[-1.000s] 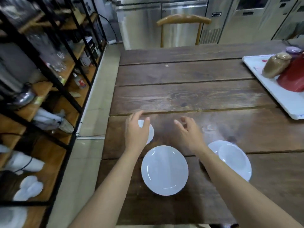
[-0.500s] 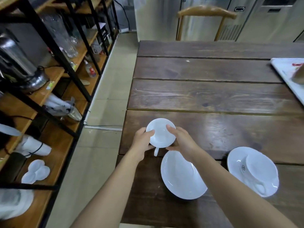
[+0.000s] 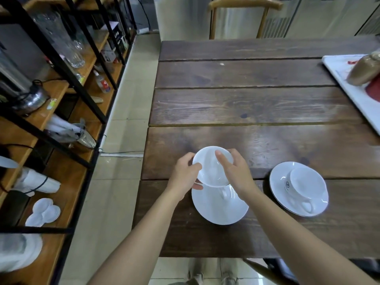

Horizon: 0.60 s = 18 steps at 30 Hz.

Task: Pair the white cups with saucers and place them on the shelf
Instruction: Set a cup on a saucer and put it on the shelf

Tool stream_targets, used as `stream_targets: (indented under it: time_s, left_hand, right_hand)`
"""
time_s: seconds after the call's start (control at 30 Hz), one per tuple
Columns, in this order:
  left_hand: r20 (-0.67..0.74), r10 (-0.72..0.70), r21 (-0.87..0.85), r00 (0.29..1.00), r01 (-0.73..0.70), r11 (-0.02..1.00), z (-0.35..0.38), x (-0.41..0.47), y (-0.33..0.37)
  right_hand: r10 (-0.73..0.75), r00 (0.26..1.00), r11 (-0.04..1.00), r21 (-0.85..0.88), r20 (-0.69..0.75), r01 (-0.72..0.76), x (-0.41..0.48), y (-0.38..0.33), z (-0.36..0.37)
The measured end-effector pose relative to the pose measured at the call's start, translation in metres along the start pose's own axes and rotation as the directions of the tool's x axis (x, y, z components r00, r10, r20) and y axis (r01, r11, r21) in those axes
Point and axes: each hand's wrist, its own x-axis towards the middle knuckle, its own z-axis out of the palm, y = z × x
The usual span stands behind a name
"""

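Observation:
A white cup (image 3: pixel 210 169) is held upright between both hands just above the far edge of an empty white saucer (image 3: pixel 218 209) near the table's front. My left hand (image 3: pixel 185 177) grips the cup's left rim. My right hand (image 3: pixel 236 173) grips its right side, thumb over the rim. The cup's handle points toward me, over the saucer. To the right, a second white cup (image 3: pixel 304 183) sits upside down on its own saucer (image 3: pixel 279 182). The wooden shelf (image 3: pixel 67 177) with black frames stands at the left.
A dark wooden table (image 3: pixel 246 103) carries everything. A white tray (image 3: pixel 349 79) with a brown jar (image 3: pixel 364 70) and a red object lies at the right edge. The shelf holds glassware, a bottle, a metal pot and white dishes. A wooden chair (image 3: pixel 242 5) stands beyond the table.
Both hands took hold of the cup, which had stood on the table, lifted it and brought it back toward me over the saucer's far edge. My view shifted left.

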Motion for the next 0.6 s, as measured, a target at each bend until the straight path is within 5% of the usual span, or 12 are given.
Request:
stream_targets:
  time_s: [0.6]
  left_hand:
    - [-0.004, 0.030, 0.238, 1.000, -0.028, 0.971, 0.033, -0.024, -0.033]
  right_hand:
    - [0.040, 0.997, 0.986, -0.165, 0.068, -0.029, -0.028, 0.046, -0.018]
